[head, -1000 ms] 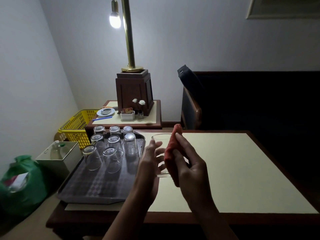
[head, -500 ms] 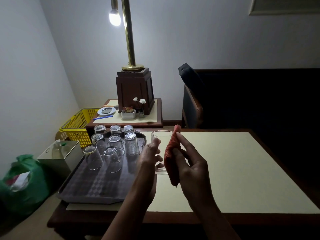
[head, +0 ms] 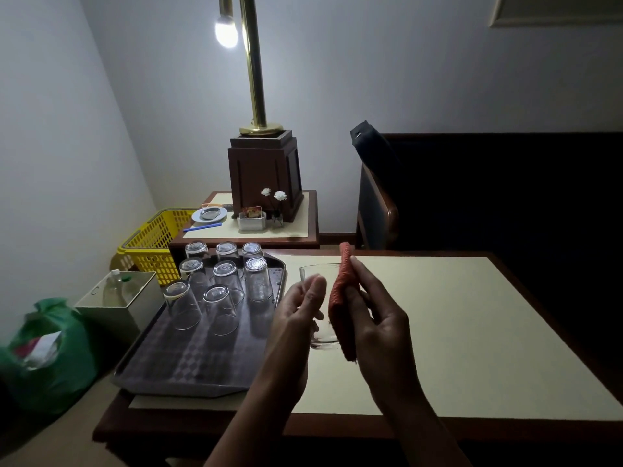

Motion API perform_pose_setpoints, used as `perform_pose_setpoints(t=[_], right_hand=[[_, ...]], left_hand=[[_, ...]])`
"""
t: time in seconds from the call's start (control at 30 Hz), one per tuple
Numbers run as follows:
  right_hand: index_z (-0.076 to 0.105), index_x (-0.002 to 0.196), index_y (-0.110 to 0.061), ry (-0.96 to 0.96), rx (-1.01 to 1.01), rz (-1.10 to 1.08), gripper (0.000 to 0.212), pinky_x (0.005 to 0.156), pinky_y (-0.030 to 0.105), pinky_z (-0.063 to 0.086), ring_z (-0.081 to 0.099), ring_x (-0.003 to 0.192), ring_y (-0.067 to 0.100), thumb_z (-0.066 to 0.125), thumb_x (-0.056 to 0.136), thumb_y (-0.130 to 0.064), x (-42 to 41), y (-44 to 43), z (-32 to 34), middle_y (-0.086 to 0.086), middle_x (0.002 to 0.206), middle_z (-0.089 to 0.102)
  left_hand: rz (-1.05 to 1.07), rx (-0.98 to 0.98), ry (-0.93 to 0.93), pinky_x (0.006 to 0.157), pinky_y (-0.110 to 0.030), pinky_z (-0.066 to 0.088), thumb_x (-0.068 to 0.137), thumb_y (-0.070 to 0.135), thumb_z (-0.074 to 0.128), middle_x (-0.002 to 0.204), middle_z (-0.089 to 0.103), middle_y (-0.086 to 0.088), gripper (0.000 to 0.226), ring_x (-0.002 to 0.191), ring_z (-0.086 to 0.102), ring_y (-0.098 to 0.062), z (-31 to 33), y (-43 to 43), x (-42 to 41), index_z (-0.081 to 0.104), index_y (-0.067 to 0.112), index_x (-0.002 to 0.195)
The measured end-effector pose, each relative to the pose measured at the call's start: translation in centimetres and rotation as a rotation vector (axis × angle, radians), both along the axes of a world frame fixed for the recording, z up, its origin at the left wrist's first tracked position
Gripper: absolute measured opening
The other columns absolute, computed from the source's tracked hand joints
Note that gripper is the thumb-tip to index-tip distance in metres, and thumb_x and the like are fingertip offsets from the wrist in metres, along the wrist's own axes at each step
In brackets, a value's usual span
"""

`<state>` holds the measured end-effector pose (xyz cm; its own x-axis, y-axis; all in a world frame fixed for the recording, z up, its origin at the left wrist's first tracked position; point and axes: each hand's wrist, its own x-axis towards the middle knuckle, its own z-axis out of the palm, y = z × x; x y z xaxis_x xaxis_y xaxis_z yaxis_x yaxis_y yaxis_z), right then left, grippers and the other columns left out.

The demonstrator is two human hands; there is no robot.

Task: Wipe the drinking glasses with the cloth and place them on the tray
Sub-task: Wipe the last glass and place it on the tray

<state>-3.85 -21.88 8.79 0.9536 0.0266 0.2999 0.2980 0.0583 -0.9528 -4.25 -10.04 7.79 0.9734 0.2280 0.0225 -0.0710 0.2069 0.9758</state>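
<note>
A person's two hands worked over a cream-topped desk (head: 472,332) in a dim room. The left hand (head: 296,318) was curled round a clear glass (head: 315,273), which it held upright in the air just to the right of a dark tray (head: 188,365). The right hand (head: 374,318) gripped a red cloth (head: 340,298) and pressed it against the glass's right side, its fingers long and lightly bent. The cloth hung folded from above the rim to below the base of the glass.

The tray lay on the desk's left end. Eight glasses (head: 222,311) stood upside down on the tray's far half, in close rows; its near half was bare.

Behind the tray stood a side table (head: 303,227) with a brass lamp (head: 256,96), lit, on a dark wooden base. A yellow basket (head: 151,244) sat to the left of the tray's far end. Left of the tray, lower down, were a pale box (head: 111,308) holding a bottle and a green bag (head: 50,358).
</note>
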Motion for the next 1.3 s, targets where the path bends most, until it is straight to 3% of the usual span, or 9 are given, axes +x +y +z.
perform_pose_setpoints(t=[0.17, 0.3, 0.5, 0.63, 0.8, 0.93, 1.1, 1.2, 1.3], right_hand=[[0.059, 0.135, -0.047, 0.038, -0.027, 0.043, 0.048, 0.089, 0.017, 0.058, 0.063, 0.113, -0.013, 0.057, 0.086, -0.046, -1.8, 0.4, -1.6, -0.043, 0.117, 0.066], [0.058, 0.139, -0.042, -0.044, -0.104, 0.018, 0.052, 0.096, 0.013, 0.053, 0.054, 0.124, -0.015, 0.059, 0.088, -0.045, -1.9, 0.7, -1.5, -0.037, 0.135, 0.058], [0.057, 0.143, -0.039, -0.010, -0.013, 0.054, 0.050, 0.089, 0.019, 0.059, 0.065, 0.117, -0.004, 0.053, 0.093, -0.044, 0.6, 0.0, -0.1, -0.035, 0.122, 0.066], [0.061, 0.140, -0.037, 0.000, -0.085, 0.069, 0.047, 0.099, 0.025, 0.058, 0.063, 0.125, 0.001, 0.059, 0.094, -0.037, -0.5, -0.1, -1.9, -0.022, 0.138, 0.064], [0.055, 0.145, -0.038, -0.058, -0.165, 0.042, 0.046, 0.109, 0.025, 0.050, 0.050, 0.139, -0.001, 0.057, 0.102, -0.024, 0.3, -0.5, -2.0, -0.024, 0.151, 0.052], [0.057, 0.143, -0.042, 0.015, -0.091, 0.114, 0.042, 0.097, 0.018, 0.055, 0.060, 0.126, -0.001, 0.053, 0.104, -0.026, 0.8, -0.8, -1.7, -0.023, 0.141, 0.062], [0.060, 0.137, -0.046, 0.034, -0.044, 0.127, 0.049, 0.082, 0.023, 0.063, 0.066, 0.114, -0.003, 0.065, 0.092, -0.029, -0.8, -1.4, -3.0, -0.033, 0.123, 0.068], [0.061, 0.138, -0.042, -0.098, -0.147, 0.033, 0.051, 0.087, 0.034, 0.064, 0.066, 0.122, 0.005, 0.066, 0.089, -0.029, -0.5, -1.6, -2.8, -0.023, 0.134, 0.067], [0.065, 0.134, -0.038, -0.162, -0.190, 0.036, 0.046, 0.088, 0.026, 0.063, 0.066, 0.120, 0.000, 0.066, 0.090, -0.028, 0.6, -2.5, -2.0, -0.027, 0.131, 0.067]], left_hand=[[0.122, -0.174, 0.014, 0.105, -0.056, 0.048, 0.084, 0.069, 0.046, 0.131, 0.067, -0.020, 0.071, 0.118, 0.066, -0.037, 1.0, 0.6, 1.0, 0.059, 0.025, 0.137], [0.081, -0.128, 0.026, 0.111, -0.059, 0.045, 0.080, 0.085, 0.050, 0.133, 0.062, -0.015, 0.065, 0.123, 0.060, -0.035, 0.5, 0.7, 1.2, 0.071, 0.037, 0.119], [-0.009, -0.077, -0.014, 0.082, -0.049, 0.048, 0.087, 0.060, 0.066, 0.106, 0.061, -0.025, 0.067, 0.096, 0.059, -0.035, 0.3, 0.6, 1.3, 0.062, 0.007, 0.127], [0.030, -0.206, 0.075, 0.109, -0.065, 0.046, 0.098, 0.055, 0.052, 0.134, 0.067, -0.021, 0.056, 0.124, 0.066, -0.038, 0.1, 1.4, 2.2, 0.058, 0.016, 0.137], [-0.174, -0.073, 0.152, 0.113, -0.059, 0.042, 0.098, 0.057, 0.050, 0.117, 0.078, -0.009, 0.043, 0.120, 0.069, -0.031, -0.1, 0.5, 1.0, 0.081, 0.029, 0.109], [-0.069, -0.210, 0.154, 0.106, -0.058, 0.047, 0.085, 0.054, 0.069, 0.136, 0.066, -0.006, 0.055, 0.128, 0.059, -0.030, -0.1, 0.3, 1.9, 0.067, 0.021, 0.128], [0.016, -0.769, 0.205, 0.111, -0.053, 0.045, 0.088, 0.046, 0.071, 0.142, 0.054, -0.021, 0.067, 0.135, 0.052, -0.040, 1.2, 1.1, 2.9, 0.054, 0.003, 0.137], [-0.037, -0.765, 0.217, 0.108, -0.051, 0.049, 0.084, 0.037, 0.082, 0.144, 0.054, -0.027, 0.072, 0.135, 0.053, -0.041, 0.4, 0.7, 2.1, 0.052, -0.001, 0.138], [-0.113, -0.674, 0.180, 0.096, -0.049, 0.058, 0.074, 0.029, 0.084, 0.133, 0.065, -0.026, 0.076, 0.121, 0.067, -0.041, 0.1, 1.3, 1.6, 0.052, -0.002, 0.136]])
